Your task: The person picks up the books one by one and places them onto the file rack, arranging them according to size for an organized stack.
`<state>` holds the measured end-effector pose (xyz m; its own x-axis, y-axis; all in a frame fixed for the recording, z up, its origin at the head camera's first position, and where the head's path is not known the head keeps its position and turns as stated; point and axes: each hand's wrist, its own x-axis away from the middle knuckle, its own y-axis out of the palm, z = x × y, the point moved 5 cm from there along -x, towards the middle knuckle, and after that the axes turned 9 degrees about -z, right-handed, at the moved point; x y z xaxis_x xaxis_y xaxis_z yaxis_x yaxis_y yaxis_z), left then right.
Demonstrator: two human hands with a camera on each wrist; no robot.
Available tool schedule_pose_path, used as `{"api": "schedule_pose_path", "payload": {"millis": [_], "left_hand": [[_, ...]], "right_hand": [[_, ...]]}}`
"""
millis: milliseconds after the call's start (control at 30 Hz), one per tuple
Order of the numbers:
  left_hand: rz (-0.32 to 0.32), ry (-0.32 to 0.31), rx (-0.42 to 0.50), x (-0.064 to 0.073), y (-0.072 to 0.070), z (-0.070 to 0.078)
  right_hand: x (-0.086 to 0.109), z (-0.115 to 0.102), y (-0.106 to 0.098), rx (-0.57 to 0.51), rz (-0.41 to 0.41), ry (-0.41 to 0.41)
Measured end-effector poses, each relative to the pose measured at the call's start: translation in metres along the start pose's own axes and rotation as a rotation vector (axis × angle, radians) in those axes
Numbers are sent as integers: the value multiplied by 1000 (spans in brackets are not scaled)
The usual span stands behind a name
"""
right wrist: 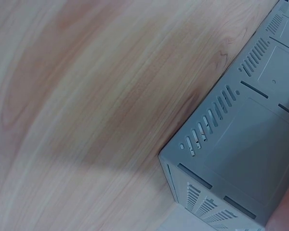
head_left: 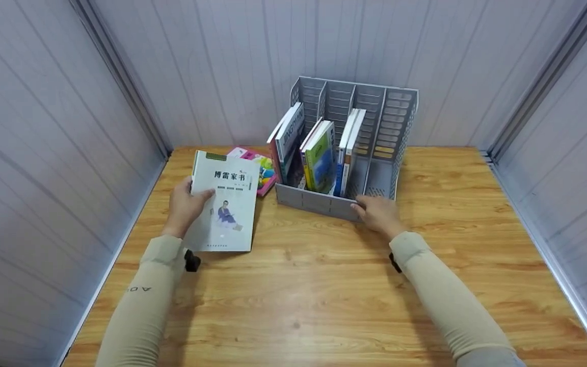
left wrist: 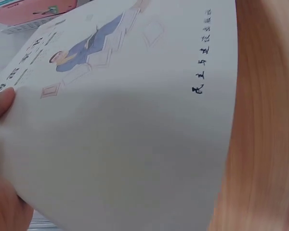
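My left hand (head_left: 184, 206) holds a thin, pale-covered book (head_left: 235, 224) by its left edge, thumb on the front cover. A seated figure in a blue-purple robe is printed on it. In the left wrist view the cover (left wrist: 125, 120) fills most of the picture. My right hand (head_left: 379, 215) grips the low front edge of a grey plastic book rack (head_left: 314, 201); its fingertips curl over the edge near the right-hand compartments. In the right wrist view the slotted rack (right wrist: 250, 139) shows, with only a bit of hand at the lower right.
Books stand in the rack: a pair (head_left: 286, 137) in the left compartment, a green-and-yellow one (head_left: 321, 163) beside them, and white-topped ones (head_left: 349, 148) further right. A pink, colourful book (head_left: 267, 181) lies on the wooden table (head_left: 293, 306), partly behind the held book. Panel walls (head_left: 222, 66) enclose the table.
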<state>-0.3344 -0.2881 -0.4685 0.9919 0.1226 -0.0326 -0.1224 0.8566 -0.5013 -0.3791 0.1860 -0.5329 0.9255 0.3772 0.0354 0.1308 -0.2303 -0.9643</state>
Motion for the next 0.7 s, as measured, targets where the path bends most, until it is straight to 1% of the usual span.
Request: {"api": "schedule_pose_path", "payload": {"millis": [100,167,267,367,500,633,700], "left_hand": [[69,52,21,2,-1,5],[112,99,39,5,0,10],[158,167,54,8,4,17],[206,232,49,14,9,25],[282,302,30,21,15,35],[353,379,37,26,17,43],[394,431,49,28,18,48]], "right_hand": [[0,0,0,-1,9,-11],[0,0,0,-2,16,-19],[1,0,-1,-4,23,-22],[1,-1,-1,-6,21,-19],[1,-1,0,-14,17,-10],[1,0,1,-27,21,-4],[1,0,1,-27,26,-5]]}}
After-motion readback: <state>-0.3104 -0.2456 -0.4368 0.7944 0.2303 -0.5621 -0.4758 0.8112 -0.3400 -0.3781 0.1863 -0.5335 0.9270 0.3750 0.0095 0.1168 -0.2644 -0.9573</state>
